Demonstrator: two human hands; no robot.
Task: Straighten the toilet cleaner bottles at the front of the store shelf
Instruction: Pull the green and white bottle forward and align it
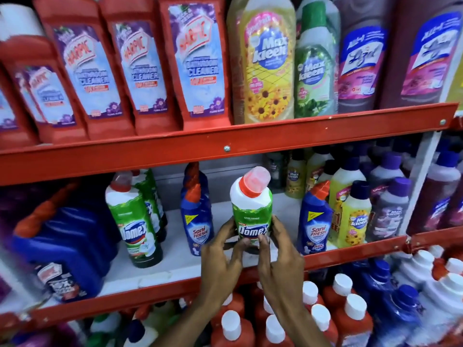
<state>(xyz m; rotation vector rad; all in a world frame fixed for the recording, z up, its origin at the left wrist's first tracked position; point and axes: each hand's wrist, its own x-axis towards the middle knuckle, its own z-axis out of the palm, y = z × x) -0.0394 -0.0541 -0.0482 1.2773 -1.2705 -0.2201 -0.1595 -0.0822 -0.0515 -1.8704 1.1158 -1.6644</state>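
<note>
I have my left hand [220, 254] and right hand [278, 249] clamped around the green bottle [250, 211]. It stands upright at the shelf [175, 266] front, between two blue bottles [198, 221].

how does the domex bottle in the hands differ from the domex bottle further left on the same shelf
The held Domex bottle is gripped low by the left hand and right hand; the left Domex bottle stands untouched. The held one stands nearly upright, the left one tilts. Both have green labels and red caps.
</note>
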